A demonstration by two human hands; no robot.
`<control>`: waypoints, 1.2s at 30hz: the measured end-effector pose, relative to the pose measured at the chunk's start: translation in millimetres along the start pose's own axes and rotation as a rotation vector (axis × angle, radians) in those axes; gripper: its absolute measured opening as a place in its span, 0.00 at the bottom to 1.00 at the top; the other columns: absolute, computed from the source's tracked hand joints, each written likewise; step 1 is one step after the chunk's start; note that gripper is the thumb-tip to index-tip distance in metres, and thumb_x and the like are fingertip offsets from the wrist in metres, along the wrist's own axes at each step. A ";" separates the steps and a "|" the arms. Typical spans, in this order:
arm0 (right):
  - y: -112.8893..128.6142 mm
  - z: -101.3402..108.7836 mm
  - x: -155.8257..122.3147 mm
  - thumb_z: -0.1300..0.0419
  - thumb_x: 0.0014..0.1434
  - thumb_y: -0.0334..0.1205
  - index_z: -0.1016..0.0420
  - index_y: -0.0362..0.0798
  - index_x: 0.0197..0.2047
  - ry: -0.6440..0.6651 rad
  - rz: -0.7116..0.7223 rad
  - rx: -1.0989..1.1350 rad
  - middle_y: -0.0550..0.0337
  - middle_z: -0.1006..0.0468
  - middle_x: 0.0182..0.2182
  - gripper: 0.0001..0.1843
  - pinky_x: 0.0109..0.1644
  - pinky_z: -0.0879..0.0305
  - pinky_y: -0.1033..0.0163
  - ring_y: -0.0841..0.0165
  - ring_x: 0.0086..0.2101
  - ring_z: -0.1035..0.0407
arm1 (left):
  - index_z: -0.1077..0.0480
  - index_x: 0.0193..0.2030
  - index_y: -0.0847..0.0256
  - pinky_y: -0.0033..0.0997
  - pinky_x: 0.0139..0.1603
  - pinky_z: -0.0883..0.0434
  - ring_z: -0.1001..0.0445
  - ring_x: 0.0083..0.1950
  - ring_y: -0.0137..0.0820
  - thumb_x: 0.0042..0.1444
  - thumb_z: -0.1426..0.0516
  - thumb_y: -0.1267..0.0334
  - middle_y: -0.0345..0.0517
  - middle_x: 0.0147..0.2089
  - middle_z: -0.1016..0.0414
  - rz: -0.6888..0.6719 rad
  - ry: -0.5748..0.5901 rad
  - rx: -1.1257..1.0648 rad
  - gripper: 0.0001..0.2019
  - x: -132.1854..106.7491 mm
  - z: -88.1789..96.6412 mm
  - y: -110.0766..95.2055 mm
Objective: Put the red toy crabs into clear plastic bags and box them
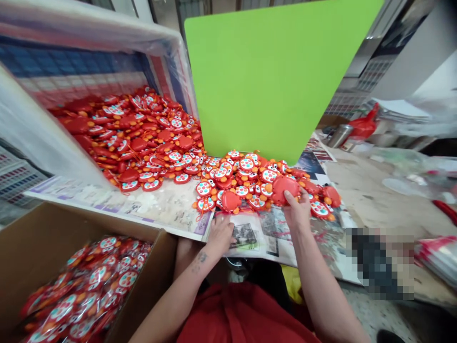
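Note:
My right hand (299,208) is closed around the edge of a red animal-shaped toy (284,189), its plain red back facing up. The toy is at the front of a heap of similar toys (246,164); these have orange feet, white button panels with coloured dots and small eyes. My left hand (220,234) is low at the table's front edge, fingers bent at the side of a clear plastic bag (246,220). The bag lies flat on the papered tabletop. Part of the left fingers' grip is hidden.
A big lined crate (182,62) on its side spills many loose toys at left. Behind the heap stands a green board (271,76). A cardboard box (162,257) at lower left contains toys in clear bags (96,286). A metal cup (340,136) and plastic packaging (410,159) lie right.

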State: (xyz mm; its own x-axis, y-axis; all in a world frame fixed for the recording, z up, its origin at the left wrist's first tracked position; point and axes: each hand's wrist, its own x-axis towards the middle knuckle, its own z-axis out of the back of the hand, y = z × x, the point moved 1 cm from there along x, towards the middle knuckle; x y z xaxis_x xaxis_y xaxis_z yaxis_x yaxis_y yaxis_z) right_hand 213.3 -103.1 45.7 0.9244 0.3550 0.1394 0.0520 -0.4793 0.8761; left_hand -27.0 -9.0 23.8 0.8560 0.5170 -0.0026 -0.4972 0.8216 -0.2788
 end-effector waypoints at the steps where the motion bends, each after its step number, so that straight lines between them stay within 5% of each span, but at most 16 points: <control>1: 3.5 2.4 -3.0 0.28 0.43 0.42 0.35 0.55 0.55 0.043 -0.029 0.019 0.58 0.25 0.49 0.36 0.44 0.27 0.59 0.67 0.42 0.26 | 0.26 0.48 0.59 0.50 0.60 0.38 0.41 0.64 0.50 0.55 0.42 0.71 0.53 0.63 0.34 -0.078 0.002 -0.030 0.14 6.4 0.7 -1.3; 4: 7.8 4.8 -12.2 0.27 0.42 0.40 0.33 0.56 0.56 0.168 -0.095 -0.003 0.58 0.25 0.50 0.37 0.45 0.27 0.61 0.67 0.43 0.26 | 0.28 0.50 0.59 0.42 0.60 0.36 0.35 0.59 0.40 0.61 0.50 0.74 0.52 0.58 0.30 -0.227 0.001 -0.147 0.16 25.6 -5.3 -8.0; 11: -5.6 2.0 -21.0 0.29 0.46 0.48 0.29 0.52 0.50 0.230 -0.152 -0.125 0.59 0.22 0.44 0.27 0.43 0.27 0.60 0.67 0.39 0.26 | 0.32 0.50 0.62 0.40 0.50 0.33 0.32 0.51 0.42 0.64 0.47 0.59 0.54 0.51 0.32 0.060 -0.067 0.004 0.12 52.3 -33.5 -19.9; 26: -31.1 7.3 -21.9 0.32 0.49 0.51 0.30 0.53 0.50 0.244 -0.056 -0.273 0.58 0.23 0.43 0.26 0.47 0.30 0.55 0.63 0.41 0.27 | 0.31 0.45 0.62 0.42 0.49 0.36 0.35 0.49 0.43 0.66 0.48 0.59 0.54 0.48 0.31 -0.046 -0.104 0.120 0.10 50.9 -40.1 -14.6; 36: -39.3 5.2 -27.8 0.34 0.51 0.51 0.31 0.50 0.46 0.276 0.011 -0.365 0.55 0.24 0.43 0.22 0.50 0.32 0.53 0.62 0.42 0.29 | 0.31 0.48 0.61 0.39 0.51 0.35 0.32 0.49 0.39 0.66 0.49 0.60 0.49 0.46 0.28 -0.269 -0.338 -0.018 0.10 40.1 -48.7 -10.3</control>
State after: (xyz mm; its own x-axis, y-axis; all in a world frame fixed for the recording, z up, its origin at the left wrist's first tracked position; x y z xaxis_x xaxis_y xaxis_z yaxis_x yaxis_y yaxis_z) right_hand 187.5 -98.3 4.9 0.7866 0.5755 0.2240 -0.1397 -0.1876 0.9723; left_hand 19.4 -8.4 -20.3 0.8587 0.3367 0.3863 -0.2575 0.9353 -0.2429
